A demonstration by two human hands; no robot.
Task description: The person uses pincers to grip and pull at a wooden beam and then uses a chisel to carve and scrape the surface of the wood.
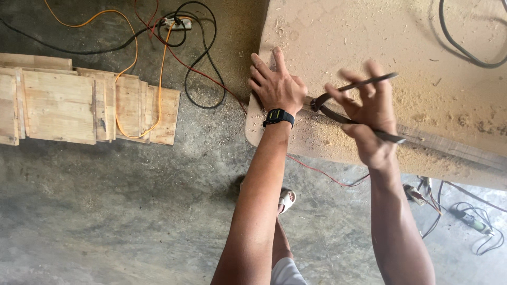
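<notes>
My left hand (277, 84), with a black watch on the wrist, lies flat with fingers spread on a small pale wooden piece (255, 124) at the left corner of a sawdust-covered workbench (359, 37). My right hand (369, 113) grips dark metal pincers (338, 97), handles spread apart, their jaws near my left wrist. A long thin wooden strip (454, 148) runs along the bench's front edge under the pincers.
Several wooden boards (79, 105) lie stacked on the concrete floor at the left. Orange, red and black cables (174, 47) and a white power strip (177, 22) lie behind them. More cables and a tool (470, 221) lie at the lower right. My sandalled foot (286, 199) is below.
</notes>
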